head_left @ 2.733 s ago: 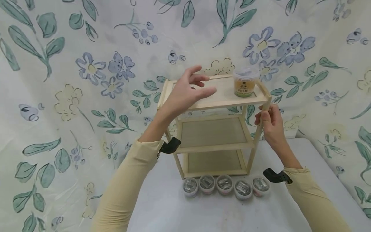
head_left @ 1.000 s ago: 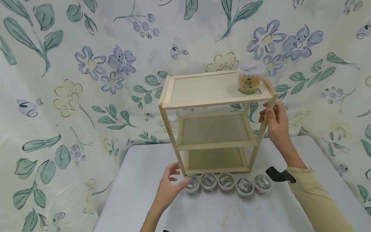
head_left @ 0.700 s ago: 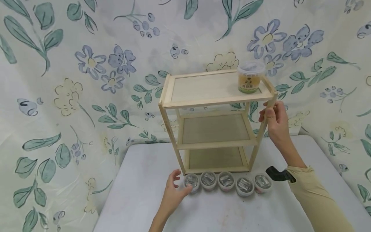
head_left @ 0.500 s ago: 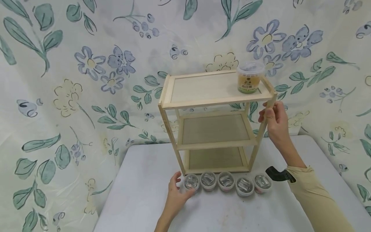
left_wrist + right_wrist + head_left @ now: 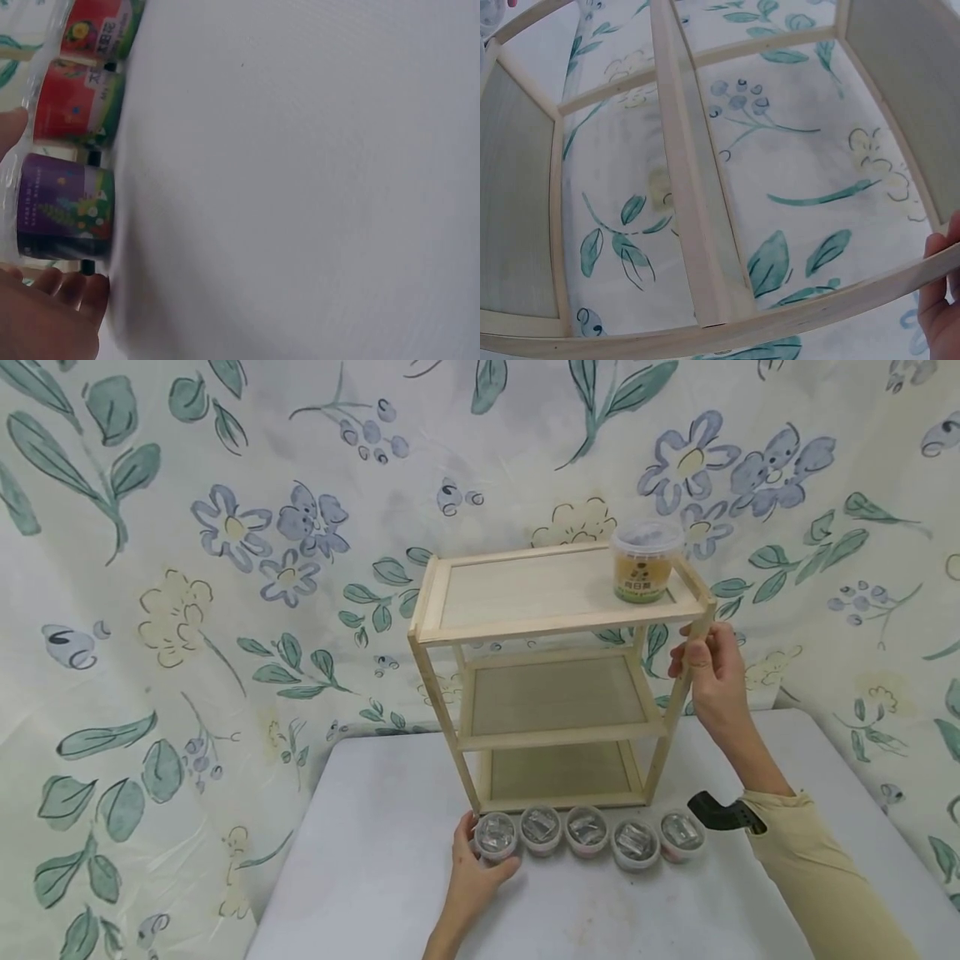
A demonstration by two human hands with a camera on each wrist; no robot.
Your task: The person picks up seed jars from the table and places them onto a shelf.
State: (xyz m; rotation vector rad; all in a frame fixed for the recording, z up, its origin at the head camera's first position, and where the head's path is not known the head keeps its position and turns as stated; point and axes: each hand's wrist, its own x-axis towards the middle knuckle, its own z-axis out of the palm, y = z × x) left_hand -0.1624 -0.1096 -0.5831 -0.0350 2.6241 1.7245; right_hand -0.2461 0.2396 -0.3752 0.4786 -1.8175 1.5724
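A three-tier wooden shelf [image 5: 555, 610] stands on a white table [image 5: 375, 843]. One lidded cup with a yellow label [image 5: 645, 564] sits on its top tier at the right. In front of the shelf stands a row of several small foil-lidded cups [image 5: 587, 828]. My left hand [image 5: 489, 852] wraps the leftmost cup [image 5: 495, 835], thumb on its left side and fingers at its front. In the left wrist view this cup [image 5: 64, 206] has a purple label, with my fingers [image 5: 71, 289] beside it. My right hand [image 5: 705, 647] grips the shelf's front right post [image 5: 678, 702]; its fingers [image 5: 939, 300] show against the frame.
A floral cloth [image 5: 225, 568] hangs behind the table and drapes down on its left and right. Two red-labelled cups [image 5: 75, 105] stand beside the purple one. The middle and bottom tiers [image 5: 555, 693] hold nothing. Bare tabletop [image 5: 600, 910] lies in front of the cup row.
My left hand came down from the top tier to the table and closed round the leftmost cup. My right hand stayed on the shelf post.
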